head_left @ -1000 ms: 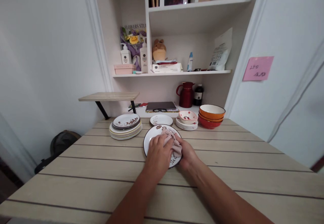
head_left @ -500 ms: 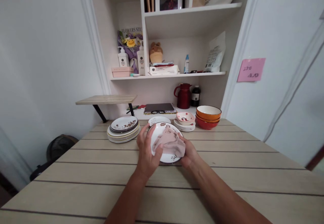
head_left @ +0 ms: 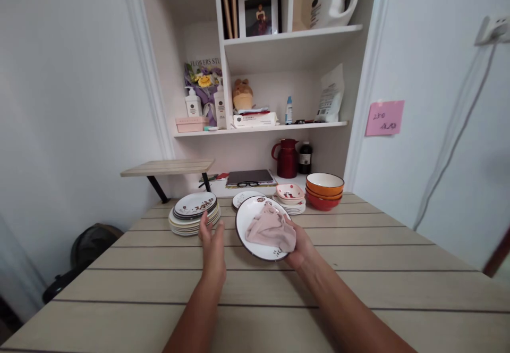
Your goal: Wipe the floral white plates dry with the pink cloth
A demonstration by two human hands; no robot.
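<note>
My right hand [head_left: 299, 248] grips the right rim of a white plate [head_left: 247, 216] with a dark edge and a brown print, held tilted above the table. A crumpled pink cloth [head_left: 271, 229] lies on the plate's face, its right end by my right fingers. Apart from the plate, my left hand [head_left: 213, 246] is open, with thumb and fingers spread and nothing in it. Its fingertips are close to the front of a plate stack [head_left: 194, 215] on the left. Behind the held plate, another white plate [head_left: 244, 198] is partly hidden.
Small square pink bowls [head_left: 290, 192] sit on small plates [head_left: 295, 207] at the back. Orange and red bowls [head_left: 324, 192] are stacked to their right. A raised wooden shelf [head_left: 167, 167] stands behind the left stack. A red jug [head_left: 287, 159] and a laptop [head_left: 250, 177] are farther back.
My left hand has let go of the plate and moved left, toward the plate stack. My right hand still holds the plate with the cloth. The camera view has tilted up a little.
</note>
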